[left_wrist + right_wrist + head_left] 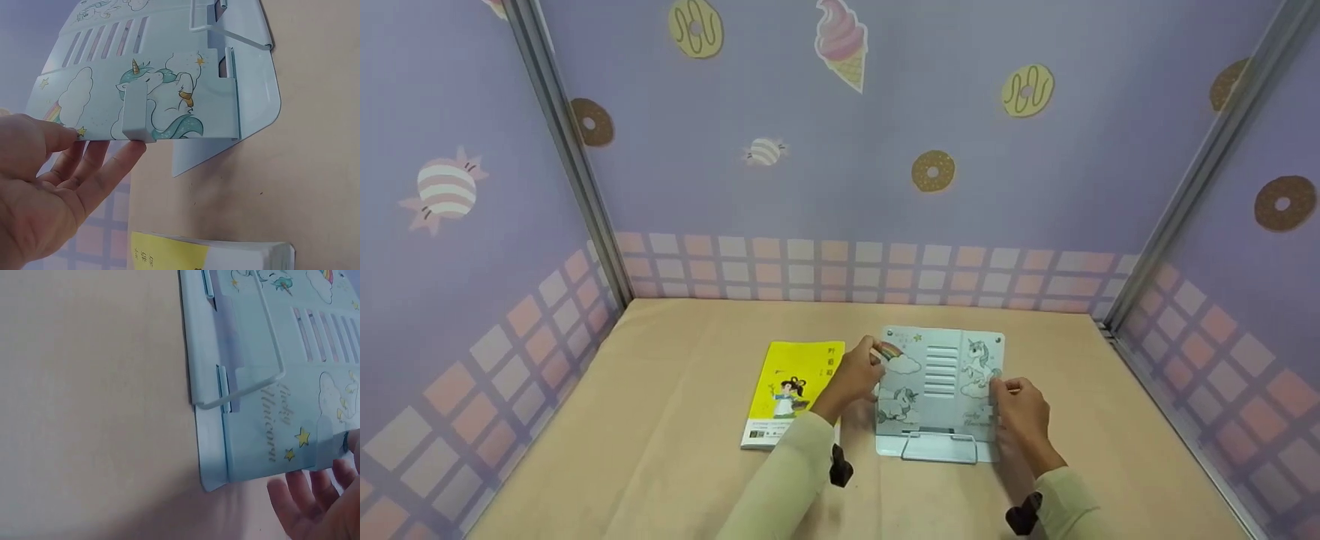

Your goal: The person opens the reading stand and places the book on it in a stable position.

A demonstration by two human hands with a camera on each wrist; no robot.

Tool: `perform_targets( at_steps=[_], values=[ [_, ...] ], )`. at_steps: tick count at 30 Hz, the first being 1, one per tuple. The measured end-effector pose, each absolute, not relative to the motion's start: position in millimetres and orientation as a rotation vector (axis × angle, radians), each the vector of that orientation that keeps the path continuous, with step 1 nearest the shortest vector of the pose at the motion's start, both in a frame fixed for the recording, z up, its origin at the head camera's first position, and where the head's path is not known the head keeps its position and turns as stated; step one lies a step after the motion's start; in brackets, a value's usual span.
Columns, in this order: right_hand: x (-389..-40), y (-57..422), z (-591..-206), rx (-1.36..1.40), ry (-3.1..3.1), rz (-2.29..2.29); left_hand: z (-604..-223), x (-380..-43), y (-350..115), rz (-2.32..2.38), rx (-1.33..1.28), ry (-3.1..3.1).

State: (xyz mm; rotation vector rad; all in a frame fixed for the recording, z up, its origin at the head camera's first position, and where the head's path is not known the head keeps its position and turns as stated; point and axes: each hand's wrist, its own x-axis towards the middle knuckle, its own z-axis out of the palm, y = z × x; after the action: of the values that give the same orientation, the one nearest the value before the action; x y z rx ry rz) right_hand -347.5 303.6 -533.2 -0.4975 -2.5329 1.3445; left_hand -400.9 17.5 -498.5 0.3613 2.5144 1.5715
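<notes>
A pale blue metal book stand (941, 375) with unicorn and rainbow drawings leans back on its base, its wire page holder (939, 448) at the front bottom. My left hand (858, 375) pinches the stand's left edge, thumb on the front and fingertips along the edge in the left wrist view. Close to those fingertips, a pale side tab (136, 111) folds over the panel. At the opposite edge my right hand (1023, 412) holds on, its thumb over the front and its other fingers at the rim in the right wrist view.
Left of the stand lies a yellow book (791, 386) with a cartoon figure on its cover, partly behind my left forearm. A beige cloth covers the table (675, 420). Purple patterned walls (825, 202) with metal corner posts (577, 172) enclose it.
</notes>
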Motion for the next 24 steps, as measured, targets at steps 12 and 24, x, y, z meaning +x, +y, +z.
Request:
perform_targets(
  at_steps=[12, 24],
  values=[
    [-368.3, 238.2, -496.3, -0.154, -2.148, 1.165, -481.8, -403.2, -47.0, 1.34, 0.117, 2.807],
    [-375.1, 143.0, -491.2, 0.16, -2.302, 1.241, -485.9, -390.4, -132.3, 1.078, -0.357, 2.847]
  ],
)
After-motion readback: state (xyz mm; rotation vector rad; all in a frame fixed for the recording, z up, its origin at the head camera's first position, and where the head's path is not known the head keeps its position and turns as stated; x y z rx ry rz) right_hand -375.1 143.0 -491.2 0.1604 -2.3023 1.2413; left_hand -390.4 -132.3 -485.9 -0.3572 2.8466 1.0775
